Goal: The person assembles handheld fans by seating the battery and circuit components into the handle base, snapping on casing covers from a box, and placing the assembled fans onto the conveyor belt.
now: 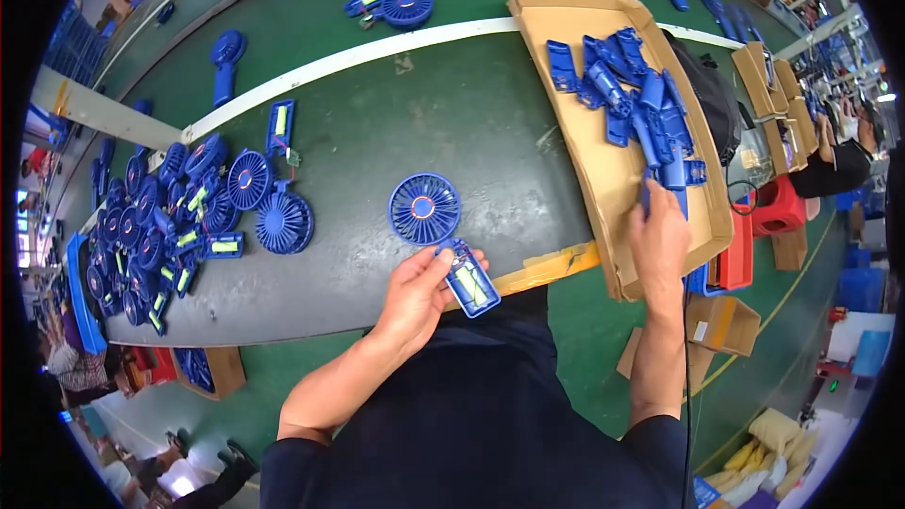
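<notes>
My left hand (415, 290) is closed round the neck and handle of a blue handheld fan (424, 209) near the table's front edge. The fan's round grille points away from me, and its handle lies open, with a yellow-green battery (471, 285) showing inside. At the right, my right hand (662, 234) reaches into a shallow cardboard tray (611, 226), its fingers pinched on a blue plastic handle cover (647, 192) at the near end of a heap. The fingers partly hide this cover. Several more blue handle covers (622, 71) lie jumbled in the tray.
A big pile of blue fans (141, 217), many with batteries exposed, covers the left of the dark green table (490, 113). Beyond a white rail (358, 58), more fans (407, 8) lie. Red stools (781, 205) and a cardboard box (728, 325) stand on the floor at right.
</notes>
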Tool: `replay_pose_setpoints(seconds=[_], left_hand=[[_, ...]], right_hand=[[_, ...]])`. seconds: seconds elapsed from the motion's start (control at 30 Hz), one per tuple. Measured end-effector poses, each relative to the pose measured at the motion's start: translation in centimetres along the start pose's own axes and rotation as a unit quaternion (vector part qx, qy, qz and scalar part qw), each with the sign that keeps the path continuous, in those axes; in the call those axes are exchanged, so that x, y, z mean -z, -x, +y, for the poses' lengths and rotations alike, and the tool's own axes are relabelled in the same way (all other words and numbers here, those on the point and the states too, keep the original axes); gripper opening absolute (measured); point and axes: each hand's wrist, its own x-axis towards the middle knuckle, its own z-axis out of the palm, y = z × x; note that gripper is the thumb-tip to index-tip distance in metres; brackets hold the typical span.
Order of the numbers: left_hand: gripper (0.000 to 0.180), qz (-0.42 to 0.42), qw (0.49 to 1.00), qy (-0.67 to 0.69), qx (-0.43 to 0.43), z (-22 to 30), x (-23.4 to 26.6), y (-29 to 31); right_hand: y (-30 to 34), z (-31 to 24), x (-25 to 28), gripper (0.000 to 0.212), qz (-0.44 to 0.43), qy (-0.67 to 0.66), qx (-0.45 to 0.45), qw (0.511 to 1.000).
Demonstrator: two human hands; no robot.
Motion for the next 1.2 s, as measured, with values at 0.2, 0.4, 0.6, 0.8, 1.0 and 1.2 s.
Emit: replay_pose_setpoints(seconds=[0.2,0.4,0.6,0.8,1.0,1.2], left_hand=[[0.025,0.015,1.000,0.013,-0.006,-0.2,0.3,0.5],[0.024,0.002,1.000,0.017,0.008,-0.4,0.6,0.8],[0.026,0.006,1.000,-0.008,-0.004,0.3,0.4,0.7],[0.029,0.023,0.996,-0.086,0.001,0.9,0.4,0.4],[0.034,0.009,0.976,-0.219,0.008,1.6,1.0,-0.2],[0.042,-0.154,0.781,-0.595,0.113,10.1,2.0,-2.0]], right_hand=[[3.6,-8.3,4.7,0.032,0.052,-0.354,-0.011,0.934],[5.2,-12.6,-0.5,0.028,-0.103,-0.329,-0.062,0.937],[4.8,-14.5,-0.5,0.022,-0.012,-0.374,0.060,0.926],[6.5,-16.1,-2.9,0.024,-0.261,-0.611,-0.126,0.736],[6.2,-16.3,-3.9,0.028,-0.324,-0.678,-0.170,0.637],[5.6,-15.8,-3.9,0.021,-0.313,-0.652,-0.202,0.660]])
